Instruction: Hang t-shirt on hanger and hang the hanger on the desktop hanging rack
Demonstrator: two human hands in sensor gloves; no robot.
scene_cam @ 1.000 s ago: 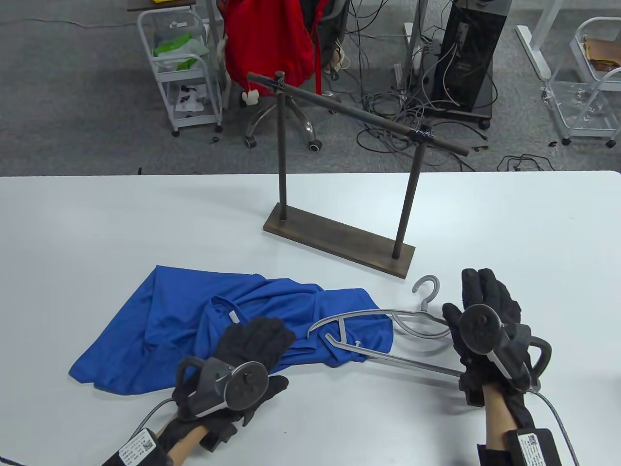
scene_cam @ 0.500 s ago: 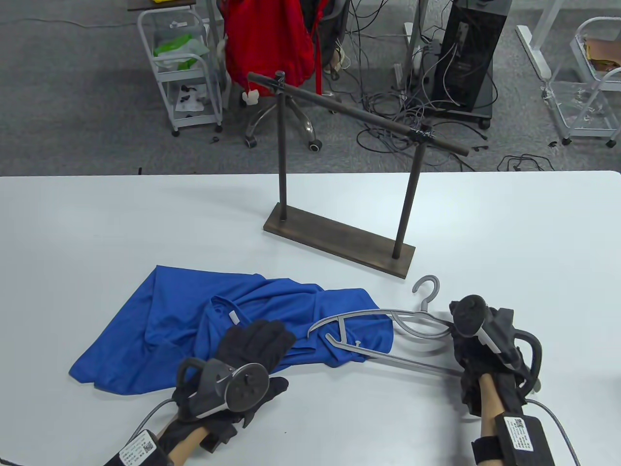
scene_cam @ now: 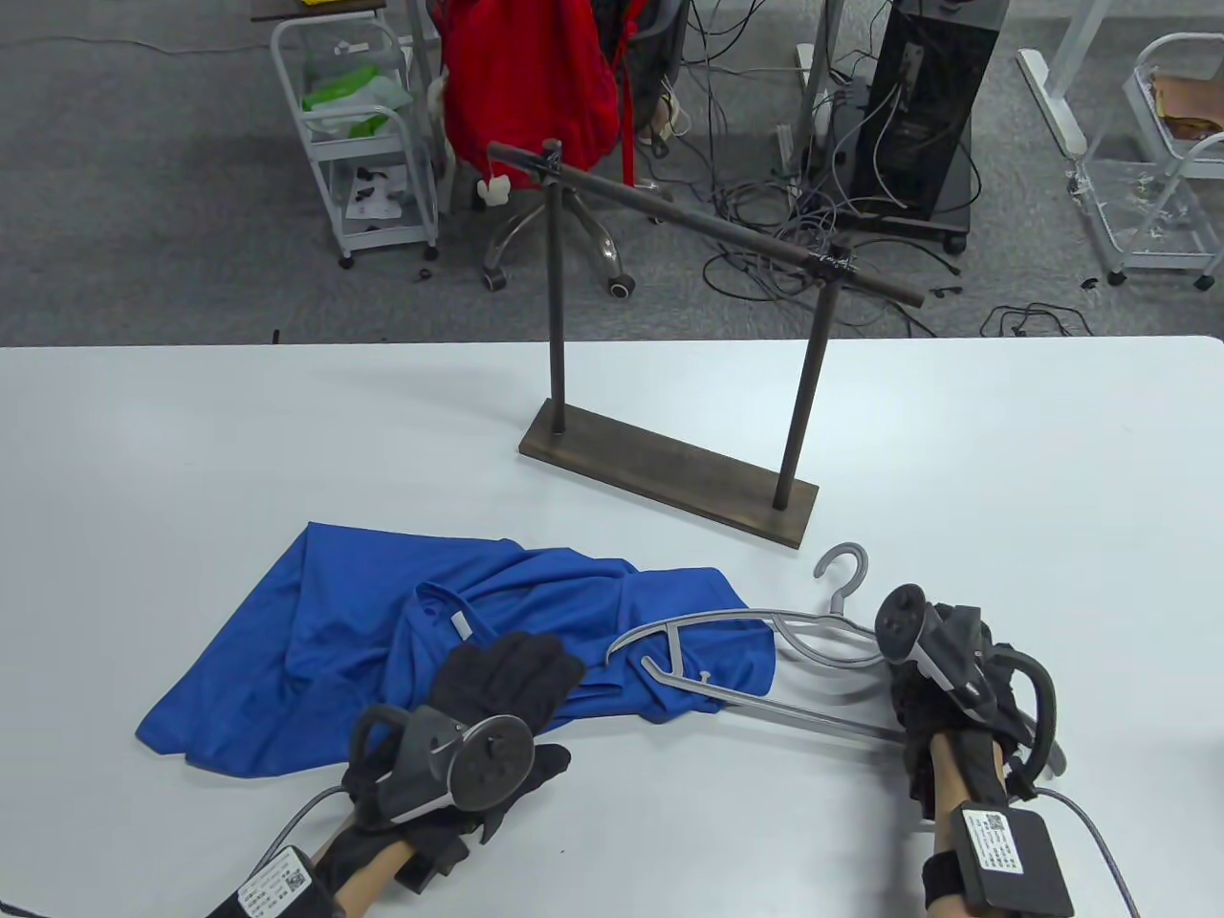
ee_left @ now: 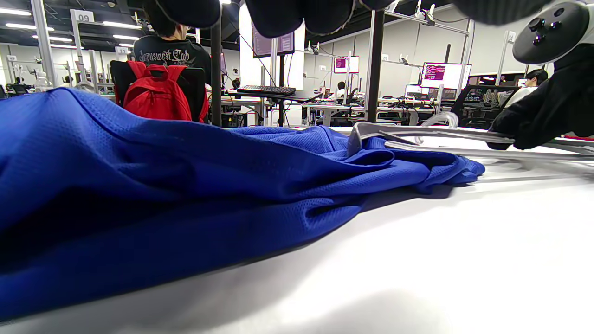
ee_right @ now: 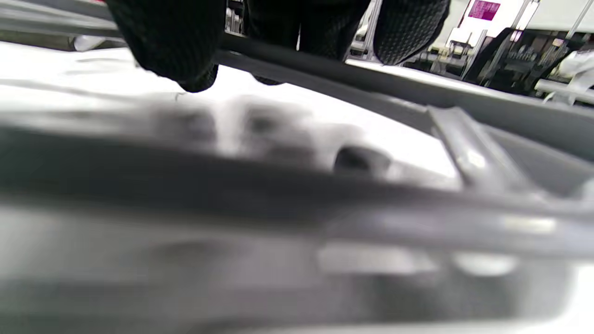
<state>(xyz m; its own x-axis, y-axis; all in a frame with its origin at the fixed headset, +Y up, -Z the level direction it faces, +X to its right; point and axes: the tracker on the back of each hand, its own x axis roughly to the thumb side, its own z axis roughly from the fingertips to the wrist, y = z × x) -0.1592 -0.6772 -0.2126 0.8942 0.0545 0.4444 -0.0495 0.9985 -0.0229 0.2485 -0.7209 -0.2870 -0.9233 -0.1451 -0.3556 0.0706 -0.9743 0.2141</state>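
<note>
Gripping the hanger (scene_cam: pixel 765 660) at lower right, our right hand (scene_cam: pixel 942 698) curls its fingers round it, left hand (scene_cam: pixel 497 684) flat, fingers relaxed, on the blue t-shirt (scene_cam: pixel 344 641) at lower left.

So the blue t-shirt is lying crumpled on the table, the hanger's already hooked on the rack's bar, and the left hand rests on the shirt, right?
Not quite. The hanger is not on the rack; the table view shows it lying on the table, one end on the blue t-shirt, gripped by the right hand. The left hand does rest on the shirt.

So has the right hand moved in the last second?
Yes. The right hand has rolled over and closed down onto the hanger, fingers dropping away from the rack.
</note>
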